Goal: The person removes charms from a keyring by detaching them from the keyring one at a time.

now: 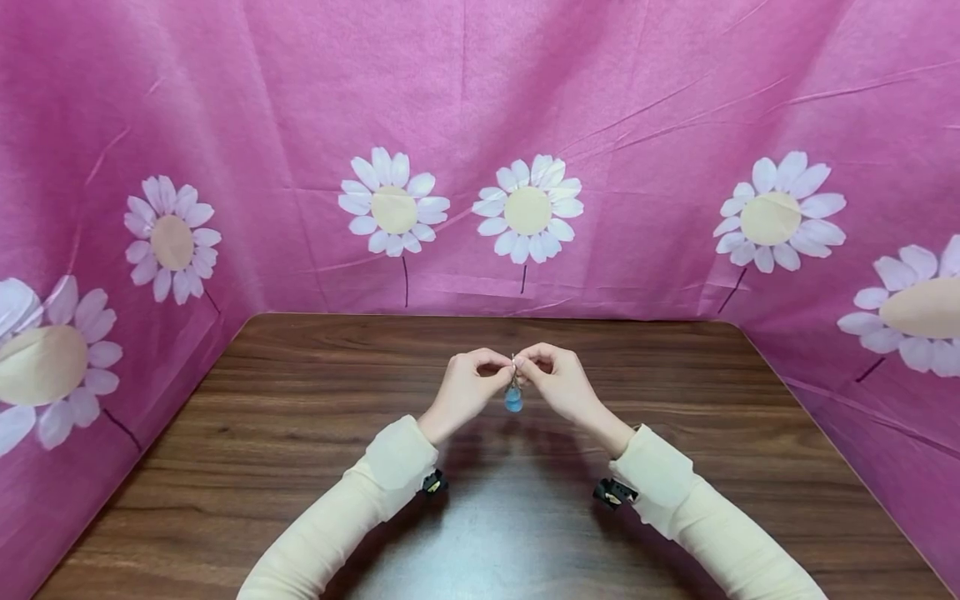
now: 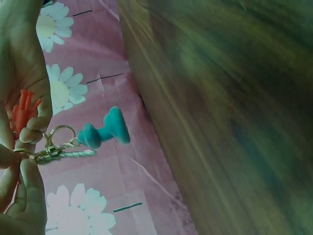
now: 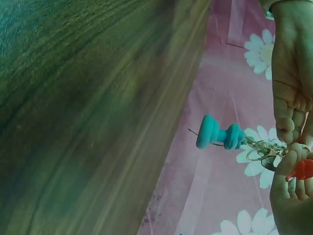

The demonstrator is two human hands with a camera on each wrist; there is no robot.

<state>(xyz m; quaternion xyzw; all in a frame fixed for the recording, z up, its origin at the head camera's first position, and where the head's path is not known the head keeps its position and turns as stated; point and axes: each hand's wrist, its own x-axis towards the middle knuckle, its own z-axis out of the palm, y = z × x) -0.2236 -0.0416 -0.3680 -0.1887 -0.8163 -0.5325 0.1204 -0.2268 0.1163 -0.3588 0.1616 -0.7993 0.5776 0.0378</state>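
My left hand [image 1: 468, 383] and right hand [image 1: 557, 379] meet in front of me above the table, thumbs and fingertips pinching a gold key ring between them. A teal, pawn-shaped charm [image 2: 104, 131] hangs beneath the hands on a gold chain [image 2: 51, 152]. Beside the chain is a pale, narrow piece [image 2: 82, 153], perhaps a key. A small red figure-like charm [image 3: 302, 170] lies against the curled fingers of the right hand. Fingertips hide most of the ring where both hands grip it.
A brown wood-grain table [image 1: 300, 433] spreads below the hands. Pink cloth [image 1: 465, 100] printed with white daisies hangs round its back and sides. Small dark devices [image 1: 615, 493] sit under the cream cuffs at both wrists.
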